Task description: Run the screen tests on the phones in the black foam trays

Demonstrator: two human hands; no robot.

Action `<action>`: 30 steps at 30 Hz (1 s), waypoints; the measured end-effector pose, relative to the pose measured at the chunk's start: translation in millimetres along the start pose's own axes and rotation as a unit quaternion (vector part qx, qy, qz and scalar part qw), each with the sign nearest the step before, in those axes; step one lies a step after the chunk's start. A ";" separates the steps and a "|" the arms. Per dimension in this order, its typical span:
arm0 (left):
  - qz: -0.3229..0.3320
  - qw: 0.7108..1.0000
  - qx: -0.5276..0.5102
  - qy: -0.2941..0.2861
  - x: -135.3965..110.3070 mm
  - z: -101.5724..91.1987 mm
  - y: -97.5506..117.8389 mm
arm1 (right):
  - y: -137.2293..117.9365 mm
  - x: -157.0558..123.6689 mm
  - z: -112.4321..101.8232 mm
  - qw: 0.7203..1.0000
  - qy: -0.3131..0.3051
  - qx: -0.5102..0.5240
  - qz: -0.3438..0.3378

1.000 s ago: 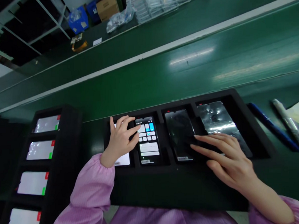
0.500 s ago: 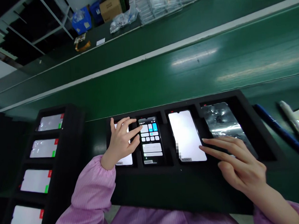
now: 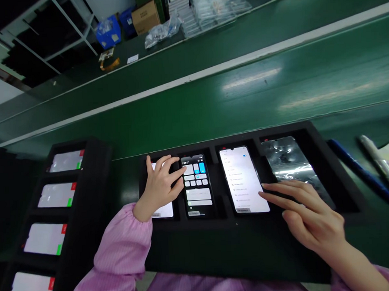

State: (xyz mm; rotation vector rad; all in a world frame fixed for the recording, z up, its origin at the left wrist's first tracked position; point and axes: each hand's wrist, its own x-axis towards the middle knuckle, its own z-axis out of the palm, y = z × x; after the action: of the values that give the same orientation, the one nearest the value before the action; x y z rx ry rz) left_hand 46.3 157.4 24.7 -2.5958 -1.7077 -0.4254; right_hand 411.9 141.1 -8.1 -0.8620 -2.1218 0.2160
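A black foam tray [image 3: 218, 220] in front of me holds several phones in slots. My left hand [image 3: 160, 182], fingers spread, lies over a white-screened phone [image 3: 165, 211] at the tray's left, partly hiding it. Its index fingertip reaches the upper screen of the neighbouring phone [image 3: 199, 195], which shows control tiles. My right hand [image 3: 310, 213] has its fingers stretched out, with two fingertips at the right edge of a phone showing a list [image 3: 242, 182]. Behind that hand, a phone in shiny film [image 3: 289, 158] fills the rightmost slot, partly covered.
A second black foam tray [image 3: 71, 221] on the left holds several phones with red and green marks. At the right lie a blue pen [image 3: 362, 171] and a silver pen [image 3: 381, 161]. Across the green bench [image 3: 179, 111] stand a blue bin [image 3: 108, 32], a cardboard box [image 3: 145, 18] and clear plastic trays [image 3: 213, 10].
The screen of the phone near my right hand has turned from blank white to a list with a blue switch. Both hands stay almost where they were; the view shifts slightly.
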 end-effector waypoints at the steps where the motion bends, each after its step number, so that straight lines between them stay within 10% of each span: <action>1: 0.001 1.000 0.001 0.002 0.1 0.3 -0.3 | -0.2 0.2 -0.2 1.000 -0.002 -0.002 0.002; 30: -0.009 1.000 0.006 -0.005 -1.6 2.4 1.7 | -14.6 10.9 7.9 0.998 -0.036 -0.043 -0.036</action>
State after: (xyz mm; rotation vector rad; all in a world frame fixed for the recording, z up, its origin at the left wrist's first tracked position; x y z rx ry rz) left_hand 47.7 155.7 22.2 -2.5796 -1.7322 -0.4017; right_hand 394.0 138.3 -0.2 -0.8378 -2.2385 0.1204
